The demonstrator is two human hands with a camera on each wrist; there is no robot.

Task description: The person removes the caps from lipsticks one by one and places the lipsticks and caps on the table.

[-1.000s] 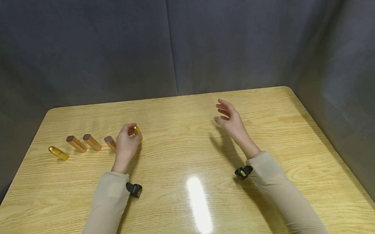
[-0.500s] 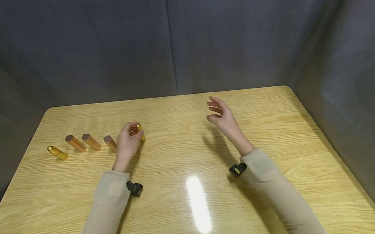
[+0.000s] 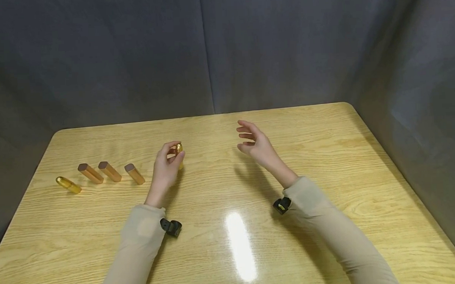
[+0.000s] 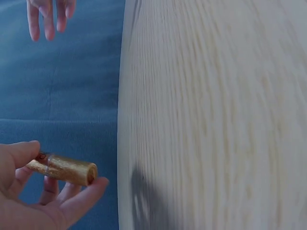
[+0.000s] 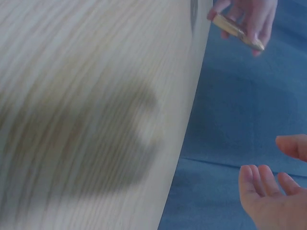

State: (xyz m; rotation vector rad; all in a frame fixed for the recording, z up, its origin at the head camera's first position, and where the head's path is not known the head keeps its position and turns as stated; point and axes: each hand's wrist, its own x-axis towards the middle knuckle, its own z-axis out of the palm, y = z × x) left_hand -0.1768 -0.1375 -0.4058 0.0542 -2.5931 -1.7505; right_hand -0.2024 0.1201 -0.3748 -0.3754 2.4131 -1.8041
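My left hand [image 3: 164, 170] pinches a shiny gold bullet-shaped tube [image 3: 180, 148], like a lipstick case, between thumb and fingers. In the left wrist view the gold tube [image 4: 69, 170] shows its round flat end, with the thumb and one fingertip at either end. The right hand [image 3: 261, 150] hovers over the table to the right, fingers loosely bent and holding nothing. From the right wrist view, the right hand [image 5: 273, 201] has its thumb and fingers apart, while the left hand [image 5: 261, 17] with the gold tube [image 5: 232, 28] is farther off.
Left of my left hand stand three copper-coloured six-sided tubes [image 3: 135, 174] in a row. A second gold bullet-shaped tube [image 3: 69, 185] stands at the far left. The wooden table [image 3: 221, 180] ends at a dark grey curtain [image 3: 132, 57] behind.
My left hand has carried the gold tube to the right and slightly up, uncovering the nearest copper tube. The right hand has moved left, so the two hands are closer together.
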